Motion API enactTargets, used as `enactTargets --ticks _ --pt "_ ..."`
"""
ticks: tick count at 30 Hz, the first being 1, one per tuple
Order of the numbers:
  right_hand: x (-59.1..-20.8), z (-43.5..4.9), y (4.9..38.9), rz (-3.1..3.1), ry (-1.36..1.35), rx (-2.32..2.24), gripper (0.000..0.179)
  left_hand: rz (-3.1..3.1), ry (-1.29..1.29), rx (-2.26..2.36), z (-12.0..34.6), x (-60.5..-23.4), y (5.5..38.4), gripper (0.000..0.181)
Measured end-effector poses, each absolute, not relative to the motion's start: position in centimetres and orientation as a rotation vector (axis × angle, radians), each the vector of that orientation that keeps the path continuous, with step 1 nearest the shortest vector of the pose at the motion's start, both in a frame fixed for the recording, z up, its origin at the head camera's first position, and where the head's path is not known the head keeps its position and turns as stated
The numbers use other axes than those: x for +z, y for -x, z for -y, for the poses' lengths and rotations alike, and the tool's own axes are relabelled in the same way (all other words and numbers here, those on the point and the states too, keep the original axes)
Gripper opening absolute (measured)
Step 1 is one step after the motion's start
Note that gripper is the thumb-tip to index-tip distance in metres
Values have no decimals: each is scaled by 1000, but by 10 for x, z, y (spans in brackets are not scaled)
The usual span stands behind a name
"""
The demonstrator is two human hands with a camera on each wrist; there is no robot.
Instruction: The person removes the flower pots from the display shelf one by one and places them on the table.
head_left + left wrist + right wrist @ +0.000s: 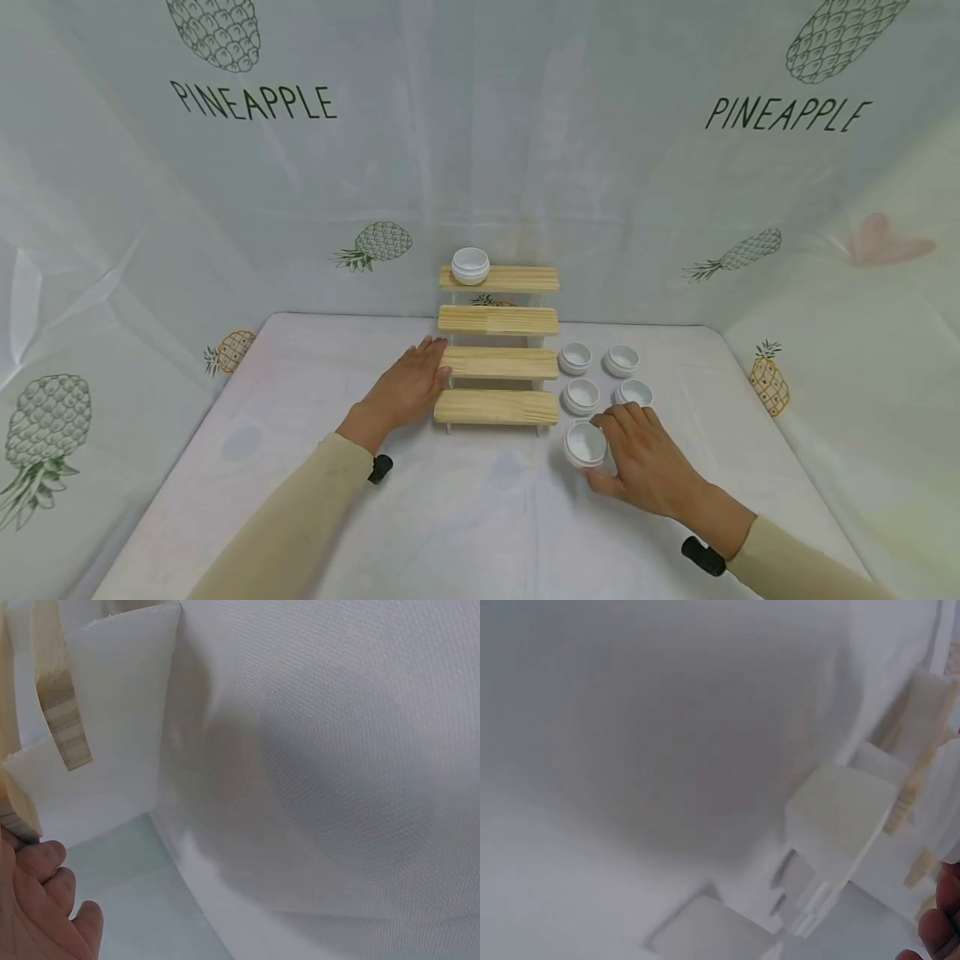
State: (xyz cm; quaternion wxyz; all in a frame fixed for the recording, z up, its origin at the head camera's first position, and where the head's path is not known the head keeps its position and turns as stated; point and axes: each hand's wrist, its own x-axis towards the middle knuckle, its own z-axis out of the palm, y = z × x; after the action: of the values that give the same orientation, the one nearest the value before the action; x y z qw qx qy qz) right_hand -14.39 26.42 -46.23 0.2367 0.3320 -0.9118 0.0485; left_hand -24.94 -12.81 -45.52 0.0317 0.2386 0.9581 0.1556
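Note:
A tiered stand with light wooden shelves (498,362) stands at the middle back. My left hand (408,385) grips the left end of a lower shelf, thumb at the front edge and fingers toward the back. In the left wrist view, bent fingers (58,889) meet the end of a wooden board (19,814). My right hand (645,460) holds a small white bowl (585,444) by its right side, mouth up, near the stand's front right corner. That bowl (941,802) shows at the right edge of the right wrist view. Another white bowl (470,267) sits on the top shelf's left end.
Several white bowls, among them one close to the stand (575,358) and one farther right (621,362), stand right of the stand. A white cloth (450,517) covers the table. A pineapple-print curtain (480,150) hangs behind it and at both sides.

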Motion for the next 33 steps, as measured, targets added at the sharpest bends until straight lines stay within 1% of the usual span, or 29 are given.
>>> enactTargets --ticks 10,24,33 --pt "-482 -277 123 2518 -900 105 61 -2948 -732 475 127 -455 249 67" --pt "-506 -287 114 2538 -916 69 62 -2945 -715 483 128 -457 249 68" --pt "-510 -289 112 2551 -913 79 63 -2948 -718 481 128 -455 248 68"
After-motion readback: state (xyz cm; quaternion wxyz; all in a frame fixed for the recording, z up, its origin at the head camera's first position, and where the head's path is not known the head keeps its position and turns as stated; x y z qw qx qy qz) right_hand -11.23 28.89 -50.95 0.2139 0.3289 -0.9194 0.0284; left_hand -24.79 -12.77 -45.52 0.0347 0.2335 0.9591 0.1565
